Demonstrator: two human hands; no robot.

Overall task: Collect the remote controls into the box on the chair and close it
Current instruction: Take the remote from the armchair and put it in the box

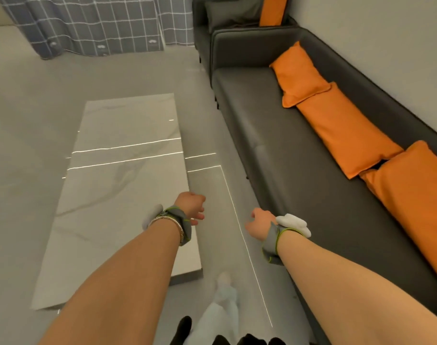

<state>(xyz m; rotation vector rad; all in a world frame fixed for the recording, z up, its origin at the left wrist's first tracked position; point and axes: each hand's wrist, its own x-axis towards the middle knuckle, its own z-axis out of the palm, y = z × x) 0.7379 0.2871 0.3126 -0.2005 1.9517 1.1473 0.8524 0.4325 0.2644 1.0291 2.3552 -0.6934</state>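
No remote control, box or chair shows in the head view. My left hand (pixel 191 206) hangs over the floor gap by the right edge of the marble coffee table (pixel 120 185), fingers loosely curled, holding nothing. My right hand (pixel 258 224) is out in front of the dark grey sofa (pixel 274 145), fingers slightly apart, also holding nothing. Both wrists wear grey bands with white tags.
Several orange cushions (pixel 341 128) lean along the sofa's back. A second grey seat with an orange cushion (pixel 272 9) stands at the far end. A blue checked cloth (pixel 88 23) hangs at the back left. A narrow floor strip (pixel 227 245) runs between table and sofa.
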